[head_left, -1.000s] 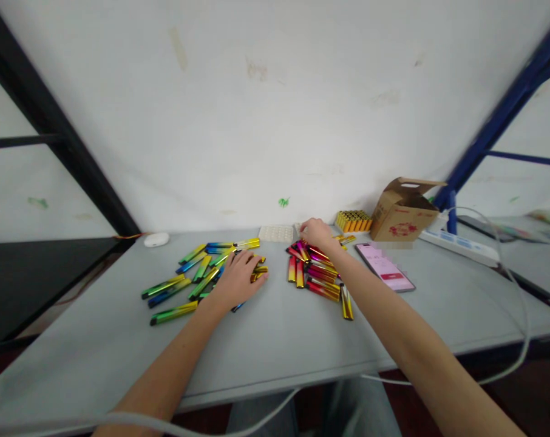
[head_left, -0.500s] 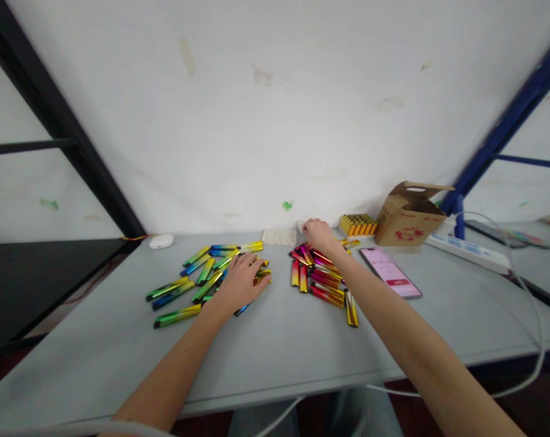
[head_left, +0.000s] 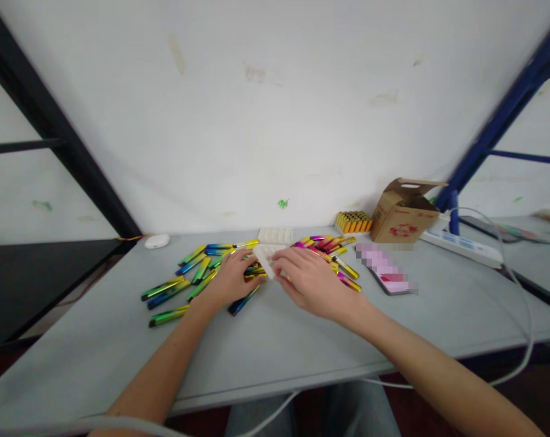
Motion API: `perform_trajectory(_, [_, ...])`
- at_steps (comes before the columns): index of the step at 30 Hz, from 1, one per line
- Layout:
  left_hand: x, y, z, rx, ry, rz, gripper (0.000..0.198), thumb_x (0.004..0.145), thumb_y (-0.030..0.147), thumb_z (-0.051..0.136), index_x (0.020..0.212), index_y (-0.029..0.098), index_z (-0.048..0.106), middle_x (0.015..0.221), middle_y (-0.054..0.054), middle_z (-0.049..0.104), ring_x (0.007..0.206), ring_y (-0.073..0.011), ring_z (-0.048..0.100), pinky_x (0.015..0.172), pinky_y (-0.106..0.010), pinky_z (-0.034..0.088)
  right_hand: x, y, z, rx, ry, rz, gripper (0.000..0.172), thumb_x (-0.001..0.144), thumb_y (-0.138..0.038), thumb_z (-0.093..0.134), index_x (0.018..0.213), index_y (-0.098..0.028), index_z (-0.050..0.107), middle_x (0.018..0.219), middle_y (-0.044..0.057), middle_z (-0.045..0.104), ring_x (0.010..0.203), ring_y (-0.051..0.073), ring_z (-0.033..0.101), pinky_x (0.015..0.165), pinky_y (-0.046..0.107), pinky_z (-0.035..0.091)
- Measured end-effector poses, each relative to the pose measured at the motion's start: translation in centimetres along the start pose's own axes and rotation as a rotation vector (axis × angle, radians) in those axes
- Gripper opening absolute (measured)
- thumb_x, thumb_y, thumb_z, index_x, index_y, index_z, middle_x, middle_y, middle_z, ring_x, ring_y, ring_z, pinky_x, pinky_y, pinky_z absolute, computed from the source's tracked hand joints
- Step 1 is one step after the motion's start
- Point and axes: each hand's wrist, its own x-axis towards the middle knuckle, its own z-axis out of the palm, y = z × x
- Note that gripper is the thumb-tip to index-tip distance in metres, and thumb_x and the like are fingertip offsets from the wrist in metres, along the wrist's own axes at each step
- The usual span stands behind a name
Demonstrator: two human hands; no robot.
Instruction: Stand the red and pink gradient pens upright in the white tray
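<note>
Slim shiny sticks that look like lighters lie in two loose heaps. The green, blue and yellow heap (head_left: pixel 202 270) is on the left, the pink, red and yellow one (head_left: pixel 346 267) on the right. My left hand (head_left: pixel 232 276) rests over the left heap, thumb and fingers apart around a few yellow-ended sticks. My right hand (head_left: pixel 309 279), in front of the right heap, grips a white dimpled tray (head_left: pixel 264 260) by its right side, tilted, close to my left fingertips. Its palm side and part of the heap are hidden. A similar white dimpled tray (head_left: pixel 275 235) lies flat by the wall.
Orange cylinders stand packed in a block (head_left: pixel 354 222) beside an open cardboard box (head_left: pixel 400 218). A phone (head_left: pixel 384 270), a power strip (head_left: pixel 464 247) and a white cable (head_left: pixel 525 340) are on the right. A small white case (head_left: pixel 157 241) sits at back left.
My right hand has come back from near the wall towards the middle, bringing the white tray beside my left hand. My left hand has stayed over the left heap.
</note>
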Motion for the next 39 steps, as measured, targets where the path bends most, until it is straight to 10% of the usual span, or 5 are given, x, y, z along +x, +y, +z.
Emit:
perform_trajectory(7, [0.5, -1.0, -0.5, -0.041, 0.114, -0.075, 0.035, 0.090, 0.040, 0.045, 0.105, 0.017, 0.066, 0.117, -0.013, 0.066, 0.114, -0.0267, 0.058, 0.106, -0.046, 0.041, -1.8, -4.0, 1.4, -0.055, -0.002, -0.168, 0.020, 0.092, -0.020, 0.051, 0.108, -0.015, 0.061, 0.128, 0.013, 0.060, 0.123, 0.025, 0.052, 0.101, 0.038, 0.045])
perform_trajectory(23, [0.4, -2.8, 0.1, -0.061, 0.162, -0.172, 0.040, 0.087, 0.019, 0.030, 0.114, 0.015, 0.059, 0.119, -0.012, 0.065, 0.114, -0.0235, 0.059, 0.105, -0.043, 0.043, 5.2, 1.6, 10.0, -0.067, -0.193, 0.097, 0.022, 0.094, -0.011, 0.044, 0.111, -0.013, 0.057, 0.112, 0.013, 0.065, 0.106, 0.024, 0.061, 0.090, 0.037, 0.047])
perform_trajectory(32, [0.1, -1.4, 0.6, 0.026, 0.098, -0.183, 0.051, 0.088, 0.050, 0.048, 0.125, 0.015, 0.057, 0.134, -0.016, 0.056, 0.126, -0.0295, 0.051, 0.108, -0.047, 0.038, 2.6, 7.7, 7.6, 0.119, 0.065, 0.285, 0.023, 0.090, -0.012, 0.049, 0.108, -0.015, 0.062, 0.112, 0.010, 0.065, 0.111, 0.020, 0.055, 0.100, 0.035, 0.042])
perform_trajectory(39, [0.4, -1.5, 0.6, 0.117, 0.042, -0.237, 0.052, 0.086, 0.047, 0.051, 0.126, 0.013, 0.055, 0.130, -0.017, 0.058, 0.124, -0.0328, 0.050, 0.106, -0.048, 0.037, -0.2, 9.8, 7.4, -0.108, -0.031, 0.397, 0.025, 0.092, -0.030, 0.053, 0.095, -0.016, 0.073, 0.118, 0.016, 0.063, 0.120, 0.027, 0.049, 0.110, 0.047, 0.032])
